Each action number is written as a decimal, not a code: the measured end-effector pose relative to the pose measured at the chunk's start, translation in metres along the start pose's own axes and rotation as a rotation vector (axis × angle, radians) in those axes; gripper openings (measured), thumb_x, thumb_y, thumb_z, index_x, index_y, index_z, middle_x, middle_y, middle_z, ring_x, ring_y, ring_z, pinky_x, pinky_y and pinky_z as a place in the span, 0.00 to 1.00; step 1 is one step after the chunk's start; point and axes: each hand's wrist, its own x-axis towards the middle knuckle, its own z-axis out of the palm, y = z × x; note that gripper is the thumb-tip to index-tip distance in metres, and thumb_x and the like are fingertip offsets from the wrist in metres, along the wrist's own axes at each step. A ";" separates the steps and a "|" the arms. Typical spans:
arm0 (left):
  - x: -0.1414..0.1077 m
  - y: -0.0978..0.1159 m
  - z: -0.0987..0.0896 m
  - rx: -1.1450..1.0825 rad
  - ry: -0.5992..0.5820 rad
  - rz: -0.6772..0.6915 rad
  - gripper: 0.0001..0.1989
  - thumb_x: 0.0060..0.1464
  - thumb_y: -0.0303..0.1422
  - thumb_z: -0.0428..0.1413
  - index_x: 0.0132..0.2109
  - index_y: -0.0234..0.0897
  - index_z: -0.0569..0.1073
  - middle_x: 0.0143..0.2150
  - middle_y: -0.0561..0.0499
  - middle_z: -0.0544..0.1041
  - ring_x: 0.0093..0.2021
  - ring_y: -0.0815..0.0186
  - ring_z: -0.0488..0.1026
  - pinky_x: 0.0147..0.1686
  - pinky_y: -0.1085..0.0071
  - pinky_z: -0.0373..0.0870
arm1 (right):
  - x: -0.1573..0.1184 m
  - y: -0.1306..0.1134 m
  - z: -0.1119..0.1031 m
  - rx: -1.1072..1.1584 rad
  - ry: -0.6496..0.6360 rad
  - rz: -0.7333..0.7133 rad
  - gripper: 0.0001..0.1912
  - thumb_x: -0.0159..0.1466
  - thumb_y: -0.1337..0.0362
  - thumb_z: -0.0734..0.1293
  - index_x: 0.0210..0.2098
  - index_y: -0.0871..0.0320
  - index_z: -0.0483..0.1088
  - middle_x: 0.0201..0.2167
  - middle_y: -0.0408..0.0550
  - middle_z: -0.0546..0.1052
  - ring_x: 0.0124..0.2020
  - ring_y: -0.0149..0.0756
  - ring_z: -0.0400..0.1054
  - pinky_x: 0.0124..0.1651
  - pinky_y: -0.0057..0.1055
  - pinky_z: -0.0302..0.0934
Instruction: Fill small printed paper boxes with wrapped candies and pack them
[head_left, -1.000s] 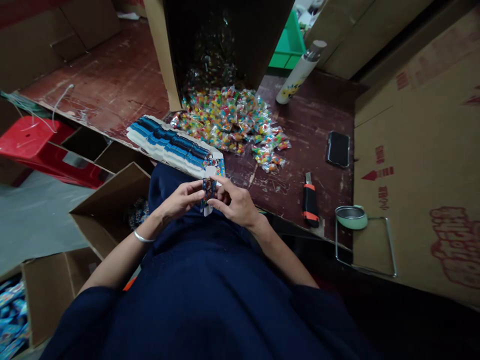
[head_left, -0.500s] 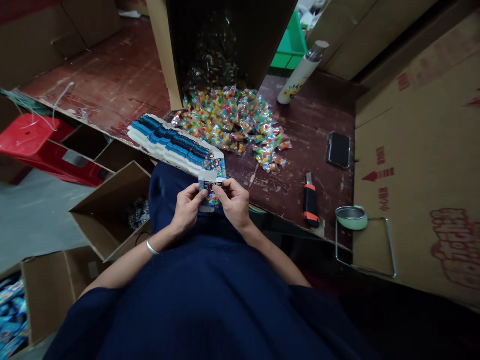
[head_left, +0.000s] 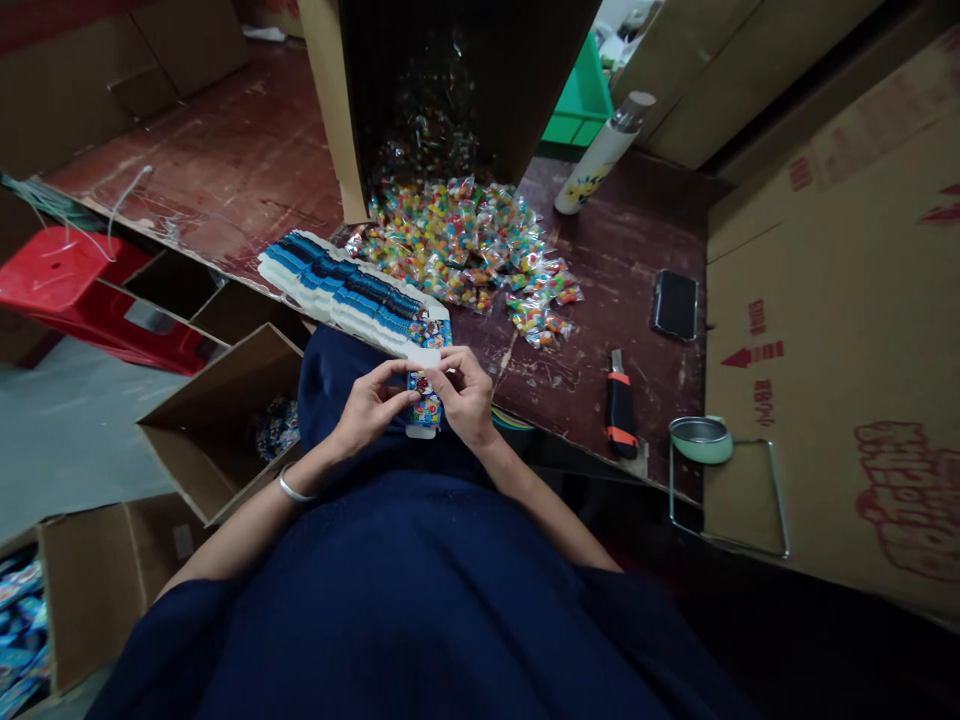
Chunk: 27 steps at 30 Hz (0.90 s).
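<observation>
A small blue printed candy box (head_left: 426,408) with white end flaps is held upright above my lap. My left hand (head_left: 373,405) grips its left side, the index finger lying along the top flap and the thumb near the front. My right hand (head_left: 466,398) pinches the box's upper right side between thumb and fingers. Just beyond lies a long row of flattened candy boxes (head_left: 337,288), overlapping along the table edge. Behind that row, small clear bags of colourful candy (head_left: 457,235) spill from a tipped carton. Whether anything is inside the held box is hidden.
On the table (head_left: 559,390) to the right are a utility knife (head_left: 620,405), a phone (head_left: 676,304) and a white bottle (head_left: 604,155). A small green bowl (head_left: 702,440) sits at the right edge. Open cartons (head_left: 225,425) and a red stool (head_left: 67,275) stand at the left.
My left index finger has moved up over the box's top flap, and the left thumb has slid off the printed front. The box now appears narrower and slightly turned.
</observation>
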 end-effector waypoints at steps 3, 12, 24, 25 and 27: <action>0.004 0.001 -0.004 0.013 0.020 0.087 0.20 0.48 0.36 0.72 0.46 0.38 0.75 0.44 0.50 0.77 0.42 0.63 0.76 0.38 0.73 0.75 | 0.002 -0.002 0.003 0.107 -0.001 0.046 0.15 0.66 0.50 0.72 0.36 0.53 0.70 0.45 0.50 0.77 0.45 0.39 0.76 0.45 0.34 0.73; 0.001 0.008 -0.008 0.106 0.054 0.130 0.21 0.49 0.30 0.70 0.47 0.40 0.70 0.46 0.49 0.74 0.50 0.60 0.75 0.43 0.71 0.76 | 0.022 -0.012 -0.005 0.176 -0.201 0.258 0.21 0.56 0.45 0.78 0.32 0.55 0.74 0.32 0.44 0.79 0.34 0.35 0.75 0.38 0.32 0.72; -0.005 0.013 -0.009 0.093 -0.003 0.041 0.24 0.52 0.33 0.69 0.56 0.39 0.77 0.49 0.46 0.79 0.38 0.65 0.79 0.42 0.70 0.78 | 0.022 -0.018 -0.015 0.063 -0.239 0.106 0.19 0.66 0.49 0.72 0.25 0.55 0.73 0.32 0.45 0.79 0.35 0.36 0.74 0.39 0.33 0.70; -0.005 0.011 -0.009 0.088 0.001 0.041 0.21 0.51 0.34 0.69 0.53 0.38 0.79 0.49 0.46 0.80 0.39 0.64 0.79 0.43 0.69 0.78 | 0.017 -0.019 -0.015 0.059 -0.251 0.082 0.18 0.67 0.50 0.71 0.27 0.55 0.74 0.35 0.46 0.80 0.38 0.37 0.74 0.41 0.34 0.71; -0.004 0.008 -0.009 0.077 -0.008 0.033 0.18 0.51 0.35 0.70 0.49 0.37 0.80 0.47 0.47 0.81 0.40 0.63 0.79 0.43 0.69 0.78 | 0.008 -0.017 -0.014 0.061 -0.288 0.054 0.15 0.67 0.50 0.71 0.31 0.54 0.76 0.39 0.48 0.80 0.43 0.39 0.76 0.43 0.34 0.72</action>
